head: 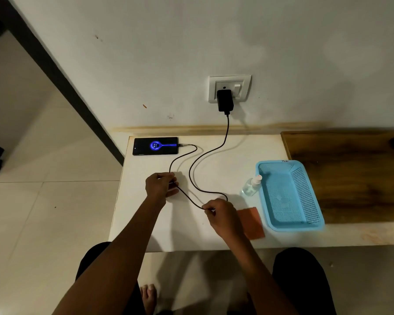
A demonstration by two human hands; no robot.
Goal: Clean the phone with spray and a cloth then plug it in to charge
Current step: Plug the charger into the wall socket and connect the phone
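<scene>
White surface (214, 235) against the wall, carrying everything. Blue basket (289, 194) at right, seemingly empty. Phone (155, 145) flat at the far-left corner, screen lit with a charging ring, well apart from both hands. Orange cloth (251, 222) just beside the right hand, touching the basket's near corner. Charger (224, 100) seated in the wall socket (229, 88). Spray bottle (251, 185) upright against the basket. Cable (192, 173) looping across. Left hand (160, 186) and right hand (221, 215) each with a narrow grip pinching the cable. Likely final step: tidying slack. Next: lay cable down gently, without tugging the plug.
</scene>
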